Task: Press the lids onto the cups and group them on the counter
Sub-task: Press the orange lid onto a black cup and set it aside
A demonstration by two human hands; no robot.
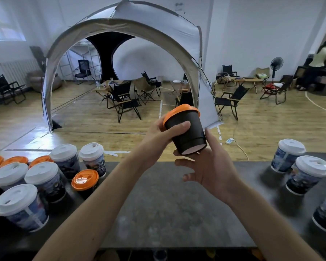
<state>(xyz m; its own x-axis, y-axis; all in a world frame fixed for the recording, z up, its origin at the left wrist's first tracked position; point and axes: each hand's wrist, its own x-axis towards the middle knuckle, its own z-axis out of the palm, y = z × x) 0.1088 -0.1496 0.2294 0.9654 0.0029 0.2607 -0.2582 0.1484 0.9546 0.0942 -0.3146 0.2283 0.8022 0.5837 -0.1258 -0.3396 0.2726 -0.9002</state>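
Orange plastic caps the black cup [186,132], held in the air above the counter [167,204] and well apart from the lidded cups [43,178] grouped at either end. The left hand [158,134] grips its wall just under the orange lid [181,112], and the right hand [211,166] lies open with its fingers against the base. To seat the lid well, the left thumb should probably press round the rim against the right hand's support. The cup is tilted, its long axis running from the lid, up and away, to the base, low and turned toward the camera.
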